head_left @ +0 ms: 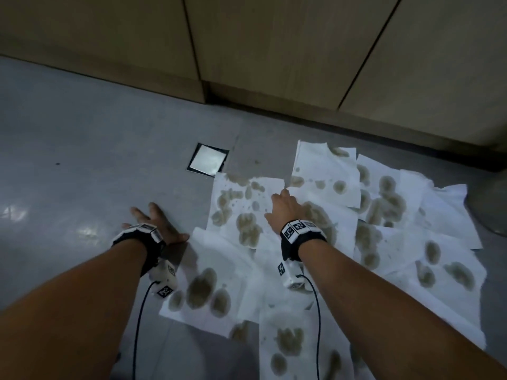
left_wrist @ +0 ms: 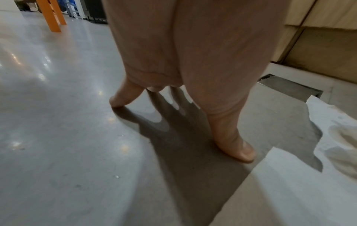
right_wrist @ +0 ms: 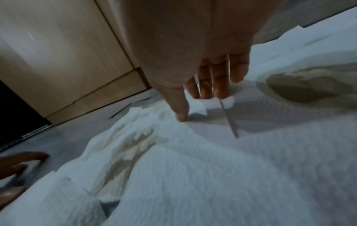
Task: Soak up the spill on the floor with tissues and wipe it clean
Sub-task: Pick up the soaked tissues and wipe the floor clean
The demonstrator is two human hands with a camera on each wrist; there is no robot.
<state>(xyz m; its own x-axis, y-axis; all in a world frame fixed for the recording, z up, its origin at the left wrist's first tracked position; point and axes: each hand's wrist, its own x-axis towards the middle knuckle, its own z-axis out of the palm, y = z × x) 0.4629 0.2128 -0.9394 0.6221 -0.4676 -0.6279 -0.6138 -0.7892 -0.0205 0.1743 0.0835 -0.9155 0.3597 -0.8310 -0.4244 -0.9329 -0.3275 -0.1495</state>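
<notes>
Several white tissue sheets (head_left: 323, 171) lie overlapped on the grey floor (head_left: 82, 149), blotched with brown wet patches (head_left: 201, 287) where the spill has soaked through. My right hand (head_left: 285, 207) lies flat on the middle sheets, fingers straight and pressing down; in the right wrist view its fingertips (right_wrist: 220, 91) touch the tissue (right_wrist: 212, 168). My left hand (head_left: 156, 220) rests spread on the bare floor just left of the sheets, holding nothing. In the left wrist view its fingers (left_wrist: 231, 142) touch the floor (left_wrist: 67, 137) beside the tissue edge (left_wrist: 301, 175).
Beige cabinet doors (head_left: 274, 50) stand along the far side, close behind the sheets. A square metal floor plate (head_left: 208, 159) sits just beyond the left sheets. A rounded grey object (head_left: 491, 204) is at the right edge. An orange furniture leg (left_wrist: 51, 15) stands far left.
</notes>
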